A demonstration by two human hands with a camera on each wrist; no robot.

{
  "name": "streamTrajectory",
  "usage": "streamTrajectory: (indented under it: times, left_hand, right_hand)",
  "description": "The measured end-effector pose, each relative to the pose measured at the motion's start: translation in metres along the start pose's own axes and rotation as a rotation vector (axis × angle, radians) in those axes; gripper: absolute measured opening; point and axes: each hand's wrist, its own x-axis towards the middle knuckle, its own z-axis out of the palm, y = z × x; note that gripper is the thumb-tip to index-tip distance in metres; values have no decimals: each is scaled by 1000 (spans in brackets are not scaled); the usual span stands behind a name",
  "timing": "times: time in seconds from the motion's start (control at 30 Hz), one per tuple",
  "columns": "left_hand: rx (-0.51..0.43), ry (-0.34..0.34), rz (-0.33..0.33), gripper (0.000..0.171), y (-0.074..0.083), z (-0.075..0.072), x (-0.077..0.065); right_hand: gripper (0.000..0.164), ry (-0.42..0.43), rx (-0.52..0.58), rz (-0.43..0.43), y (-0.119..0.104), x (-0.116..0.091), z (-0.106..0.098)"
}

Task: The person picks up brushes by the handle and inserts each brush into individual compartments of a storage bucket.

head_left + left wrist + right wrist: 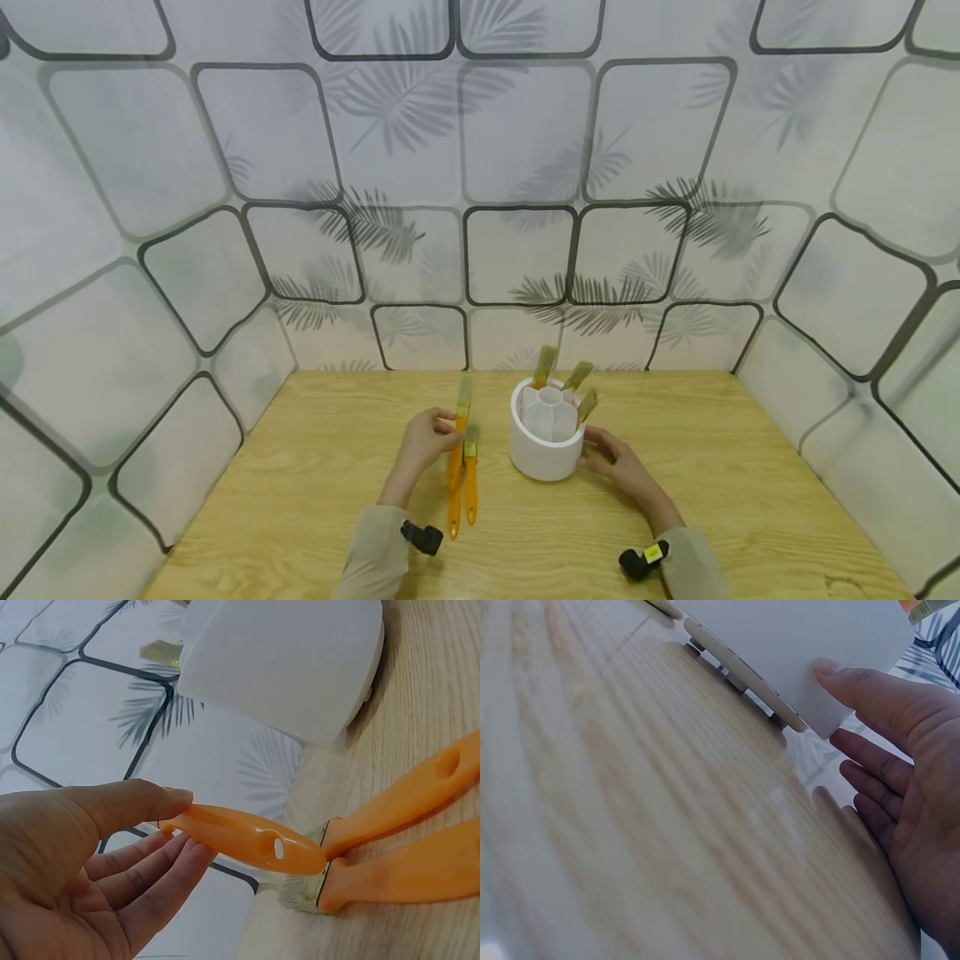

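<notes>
My left hand (pixel 427 437) pinches a paintbrush (pixel 240 836) by its orange handle between thumb and fingertips, bristles upward. Below it, two more orange-handled paintbrushes lie side by side on the table, one paintbrush (pixel 471 492) to the right of the other paintbrush (pixel 453 512). A round white holder (pixel 547 458) with a divided insert stands to their right. Three paintbrushes stand in it, bristles up: a back one (pixel 545 367), a middle one (pixel 577 375) and a right one (pixel 588 406). At the holder's right side, my right hand (pixel 618 462) rests its thumb against the wall, fingers loosely extended.
The wood-grain table (pixel 300 483) meets a patterned wall covering (pixel 420 337) at the back, and similar covering rises on both sides. Small feet (pixel 736 682) show under the holder's base in the right wrist view.
</notes>
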Motion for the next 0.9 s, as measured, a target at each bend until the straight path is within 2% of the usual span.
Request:
streamTrajectory:
  times: [0.57, 0.9]
  left_hand:
    - [-52, 30, 21, 30, 10, 4, 1]
    - [-31, 38, 55, 28, 15, 8, 5]
  right_hand:
    - [54, -2, -9, 3, -2, -1, 0]
    - [53, 1, -26, -14, -1, 0, 0]
